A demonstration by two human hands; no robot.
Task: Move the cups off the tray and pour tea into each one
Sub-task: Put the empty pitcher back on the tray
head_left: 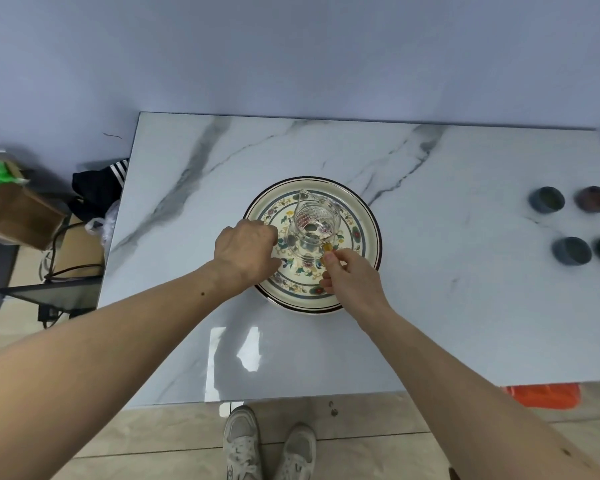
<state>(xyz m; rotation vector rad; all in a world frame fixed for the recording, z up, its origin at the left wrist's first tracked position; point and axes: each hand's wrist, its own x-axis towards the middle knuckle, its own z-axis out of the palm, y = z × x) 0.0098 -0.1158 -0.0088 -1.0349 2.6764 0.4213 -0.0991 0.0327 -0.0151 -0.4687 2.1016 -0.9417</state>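
A round floral tray (362, 216) lies at the middle of the marble table. On it stands a clear glass pitcher (310, 220), spout pointing away from me. My right hand (350, 282) pinches the pitcher's handle at its near side with thumb and finger. My left hand (245, 249) hovers over the tray's left part, just left of the pitcher, with its fingers curled under; what they touch is hidden. Several small dark cups stand on the table far to the right, off the tray, among them a blue one (547, 199) and a brown one (593, 199).
The table (430, 306) ends close to the cups on the right and near my shoes (269, 445) at the front. Left of the table are a cardboard box (18, 213), cables and dark clothing. An orange bag (541, 394) lies under the right front edge.
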